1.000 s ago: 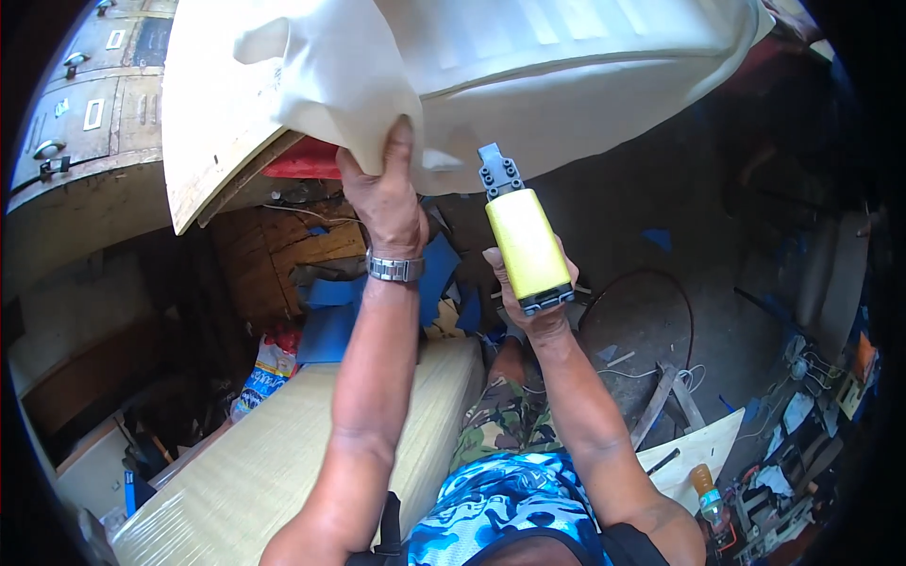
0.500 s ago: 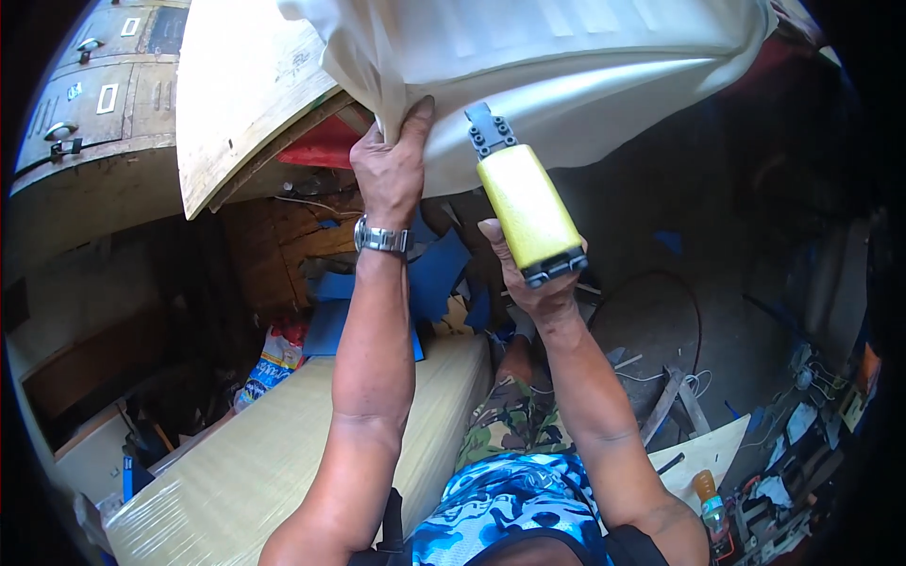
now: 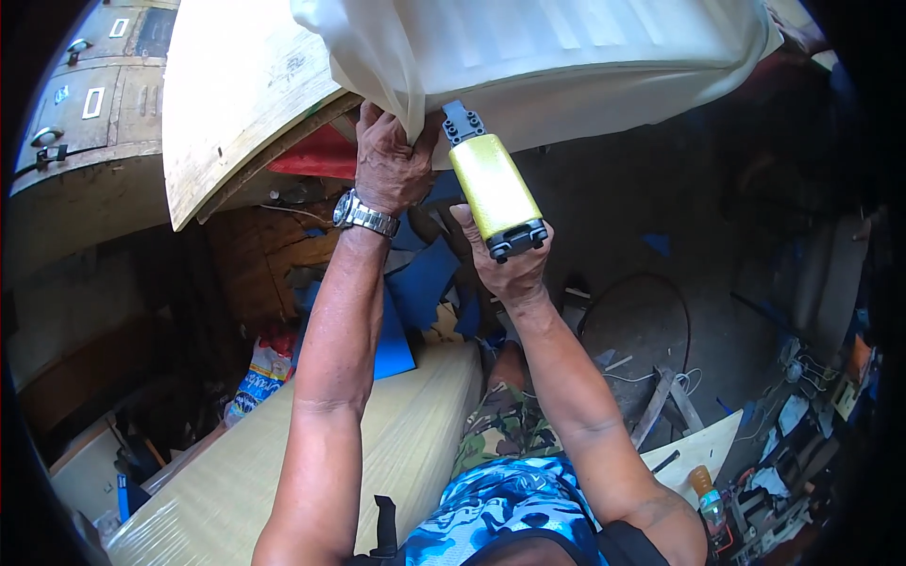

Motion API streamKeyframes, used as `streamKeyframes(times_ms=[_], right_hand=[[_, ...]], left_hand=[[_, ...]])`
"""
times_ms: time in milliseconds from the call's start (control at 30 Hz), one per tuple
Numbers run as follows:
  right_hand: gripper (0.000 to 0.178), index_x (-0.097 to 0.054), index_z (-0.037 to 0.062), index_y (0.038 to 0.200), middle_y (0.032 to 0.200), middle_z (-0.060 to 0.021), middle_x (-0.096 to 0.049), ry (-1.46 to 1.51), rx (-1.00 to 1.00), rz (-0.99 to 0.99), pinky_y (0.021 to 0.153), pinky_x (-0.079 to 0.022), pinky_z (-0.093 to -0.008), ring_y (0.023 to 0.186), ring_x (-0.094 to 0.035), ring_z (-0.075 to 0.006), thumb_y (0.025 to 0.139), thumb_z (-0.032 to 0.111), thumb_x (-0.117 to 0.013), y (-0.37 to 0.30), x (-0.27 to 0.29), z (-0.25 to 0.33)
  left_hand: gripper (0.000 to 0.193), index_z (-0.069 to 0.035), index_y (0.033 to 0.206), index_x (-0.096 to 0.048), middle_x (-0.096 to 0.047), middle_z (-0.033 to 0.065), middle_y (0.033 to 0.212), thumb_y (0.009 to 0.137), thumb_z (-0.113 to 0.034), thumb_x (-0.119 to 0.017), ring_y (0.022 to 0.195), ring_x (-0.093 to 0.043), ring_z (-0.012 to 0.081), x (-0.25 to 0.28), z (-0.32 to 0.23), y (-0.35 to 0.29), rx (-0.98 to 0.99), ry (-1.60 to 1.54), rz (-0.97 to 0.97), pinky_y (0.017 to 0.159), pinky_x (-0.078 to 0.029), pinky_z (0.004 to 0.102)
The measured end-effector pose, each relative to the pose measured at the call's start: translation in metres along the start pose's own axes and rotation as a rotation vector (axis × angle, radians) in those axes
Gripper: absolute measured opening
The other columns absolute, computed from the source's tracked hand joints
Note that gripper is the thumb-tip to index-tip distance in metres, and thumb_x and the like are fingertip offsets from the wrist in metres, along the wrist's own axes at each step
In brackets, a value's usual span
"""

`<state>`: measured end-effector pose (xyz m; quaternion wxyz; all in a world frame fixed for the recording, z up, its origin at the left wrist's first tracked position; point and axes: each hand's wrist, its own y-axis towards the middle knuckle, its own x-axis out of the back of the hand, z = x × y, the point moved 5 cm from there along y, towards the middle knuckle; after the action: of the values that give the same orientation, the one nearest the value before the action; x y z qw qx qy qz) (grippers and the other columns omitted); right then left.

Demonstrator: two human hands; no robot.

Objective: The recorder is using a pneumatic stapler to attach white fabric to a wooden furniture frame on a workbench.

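My left hand (image 3: 392,162), with a metal watch (image 3: 366,215) at its wrist, is closed on the hanging edge of a white fabric sheet (image 3: 557,61). The sheet drapes over a large curved piece beside a bare plywood panel (image 3: 236,99). My right hand (image 3: 514,274) grips a yellow and dark grey staple gun (image 3: 495,184) from below, its handle hidden under the body. Its dark nose lies beside my left hand, close to the fabric's lower edge; whether it touches cannot be made out. Red material (image 3: 319,156) shows beneath the panel.
A plastic-wrapped pale slab (image 3: 396,424) lies close in front of me at left. Blue scraps (image 3: 420,283) litter the ground. A dark hose (image 3: 687,316) curves across the floor at right. Tools and a bottle (image 3: 710,495) are at lower right; wooden cabinets (image 3: 123,80) stand far left.
My left hand has turned and shifted slightly down at the fabric edge, its fingers now tucked under. My right hand has brought the staple gun left and slightly up, nearer my left hand.
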<state>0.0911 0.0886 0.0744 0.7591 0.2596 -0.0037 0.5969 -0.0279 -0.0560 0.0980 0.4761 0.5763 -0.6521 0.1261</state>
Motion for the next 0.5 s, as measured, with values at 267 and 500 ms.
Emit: streamKeyframes(times_ms=[267, 500], right_hand=[[0.038, -0.06, -0.0054, 0.116, 0.108, -0.0169, -0.068, -0.128, 0.087, -0.075, 0.074, -0.059, -0.0365, 0.09, -0.072, -0.031, 0.084, 0.009, -0.074, 0.011, -0.005, 0.011], [0.042, -0.061, -0.0018, 0.12, 0.105, -0.0199, -0.07, -0.234, -0.048, 0.092, 0.081, -0.056, -0.0372, 0.094, -0.071, -0.0356, 0.081, 0.007, -0.073, -0.051, 0.115, 0.057]], left_hand=[[0.014, -0.01, 0.099, -0.074, -0.07, 0.0126, 0.101, 0.087, -0.013, -0.068, 0.108, -0.055, 0.0339, 0.004, -0.01, 0.006, -0.008, -0.058, 0.001, 0.098, -0.045, 0.0433], [0.041, -0.002, 0.121, -0.06, -0.06, 0.0235, 0.122, 0.085, -0.019, -0.067, 0.113, -0.056, 0.0427, 0.037, -0.031, -0.059, 0.187, -0.278, -0.015, 0.098, -0.045, 0.0465]])
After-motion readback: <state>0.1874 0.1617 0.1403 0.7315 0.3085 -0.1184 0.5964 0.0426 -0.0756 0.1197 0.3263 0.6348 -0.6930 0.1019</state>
